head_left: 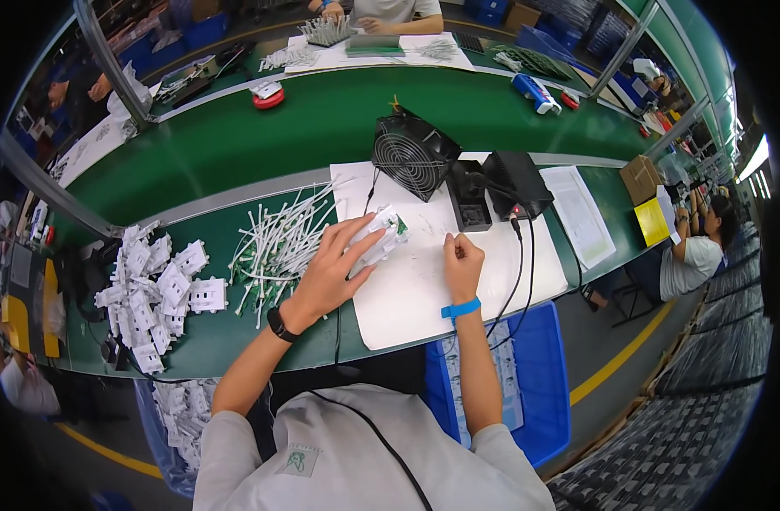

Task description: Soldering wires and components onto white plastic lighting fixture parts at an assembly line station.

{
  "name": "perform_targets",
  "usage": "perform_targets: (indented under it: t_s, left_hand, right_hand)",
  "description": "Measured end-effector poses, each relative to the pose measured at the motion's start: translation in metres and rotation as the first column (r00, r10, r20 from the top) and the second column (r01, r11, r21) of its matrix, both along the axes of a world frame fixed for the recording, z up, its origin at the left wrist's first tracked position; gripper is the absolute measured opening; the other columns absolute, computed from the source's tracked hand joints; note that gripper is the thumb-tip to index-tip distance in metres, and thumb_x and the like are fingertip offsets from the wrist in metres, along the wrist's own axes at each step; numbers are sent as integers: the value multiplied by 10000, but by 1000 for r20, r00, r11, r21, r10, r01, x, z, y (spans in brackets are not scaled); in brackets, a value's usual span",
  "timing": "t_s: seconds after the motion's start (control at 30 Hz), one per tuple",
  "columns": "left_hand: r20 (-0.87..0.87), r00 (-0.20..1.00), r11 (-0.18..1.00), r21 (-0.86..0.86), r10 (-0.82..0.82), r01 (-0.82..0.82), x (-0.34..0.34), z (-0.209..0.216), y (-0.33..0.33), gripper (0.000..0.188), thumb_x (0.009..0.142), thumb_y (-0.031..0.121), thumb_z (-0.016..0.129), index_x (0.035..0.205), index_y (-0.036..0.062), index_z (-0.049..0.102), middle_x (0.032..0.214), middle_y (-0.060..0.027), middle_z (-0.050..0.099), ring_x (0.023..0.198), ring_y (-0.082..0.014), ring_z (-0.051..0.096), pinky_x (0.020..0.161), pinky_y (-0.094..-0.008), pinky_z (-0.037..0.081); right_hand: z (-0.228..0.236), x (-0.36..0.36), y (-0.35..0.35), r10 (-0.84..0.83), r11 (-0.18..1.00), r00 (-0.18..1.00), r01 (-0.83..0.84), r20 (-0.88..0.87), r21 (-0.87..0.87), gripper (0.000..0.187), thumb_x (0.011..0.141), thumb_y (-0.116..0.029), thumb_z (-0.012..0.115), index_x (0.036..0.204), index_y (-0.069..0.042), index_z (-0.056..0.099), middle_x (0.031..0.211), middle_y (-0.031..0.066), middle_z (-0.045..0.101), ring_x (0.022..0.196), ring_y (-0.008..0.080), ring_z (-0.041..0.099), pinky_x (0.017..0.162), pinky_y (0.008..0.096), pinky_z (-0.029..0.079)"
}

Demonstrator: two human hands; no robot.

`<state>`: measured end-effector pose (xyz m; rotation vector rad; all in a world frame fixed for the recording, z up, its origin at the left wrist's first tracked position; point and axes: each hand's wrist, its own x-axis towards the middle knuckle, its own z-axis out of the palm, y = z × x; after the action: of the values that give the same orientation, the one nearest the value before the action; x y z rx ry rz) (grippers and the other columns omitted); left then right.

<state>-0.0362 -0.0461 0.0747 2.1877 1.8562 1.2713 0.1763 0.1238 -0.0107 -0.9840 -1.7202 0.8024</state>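
My left hand (pixel 334 266) grips a white plastic housing (pixel 378 238) with fingers and thumb along its sides. A bit of green circuit board (pixel 401 226) shows at the housing's far right end. To the right, apart from it, my right hand (pixel 464 266) is closed over the white sheet (pixel 424 302); what its fingers hold, if anything, is hidden. Left of my left hand lies a bundle of white wires with green boards (pixel 275 243). Farther left is a heap of white plastic housings (pixel 156 289).
A black fan (pixel 414 157) stands behind my hands, beside a black open-topped box (pixel 471 209) and a black power unit (pixel 519 183) with cables. Papers (pixel 579 217) lie to the right. Below the bench edge is a blue bin (pixel 543 375). A person (pixel 394 12) works across the green conveyor (pixel 322 111).
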Motion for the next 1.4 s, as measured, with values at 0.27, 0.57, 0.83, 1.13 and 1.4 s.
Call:
perform_targets:
  t_s: [0.27, 0.57, 0.83, 1.13, 1.4]
  left_hand:
    - [88, 996, 999, -49, -4, 9, 9, 14, 7, 637, 817, 27, 771, 1421, 93, 579, 1437, -148, 568, 1266, -354, 534, 1043, -433, 498]
    - [548, -610, 719, 21, 573, 694, 47, -47, 26, 621, 1073, 297, 439, 1475, -157, 305, 1505, -310, 431, 1407, -425, 453, 1217, -502, 387]
    - [285, -901, 875, 269, 327, 403, 56, -28, 4, 671, 1036, 276, 439, 1544, -116, 244, 1570, -302, 349, 1456, -445, 388, 1226, -457, 371]
    - [882, -470, 943, 126, 36, 309, -5, 25, -36, 579, 1037, 246, 544, 1476, -104, 399, 1493, -256, 492, 1382, -407, 497, 1190, -459, 410]
    - [-35, 887, 822, -359, 461, -442, -181, 21, 0, 726, 754, 264, 828, 1382, -14, 592, 1232, -249, 672, 1150, -406, 594, 1034, -434, 483]
  right_hand:
    - [5, -1, -2, 12, 1000, 1000, -12, -9, -13, 349, 954, -89, 680, 682, 28, 496, 540, 95, 437, 510, 126, 376, 492, 329, 338]
    - [4, 4, -5, -5, 1000, 999, 5, -37, -10, 351, 961, -91, 674, 684, 30, 495, 539, 97, 437, 508, 128, 375, 491, 338, 335]
    - [4, 4, -3, -10, 1000, 999, 9, -52, -13, 357, 964, -94, 674, 684, 33, 493, 541, 99, 429, 509, 136, 367, 493, 339, 335]
    - [2, 1, -4, -18, 1000, 999, 17, -48, -16, 360, 961, -90, 674, 680, 31, 482, 538, 102, 426, 511, 132, 370, 496, 339, 337]
    - [8, 7, -7, 1, 1000, 1000, -1, -2, -28, 372, 963, -61, 666, 675, 15, 443, 547, 63, 393, 534, 94, 354, 495, 314, 305]
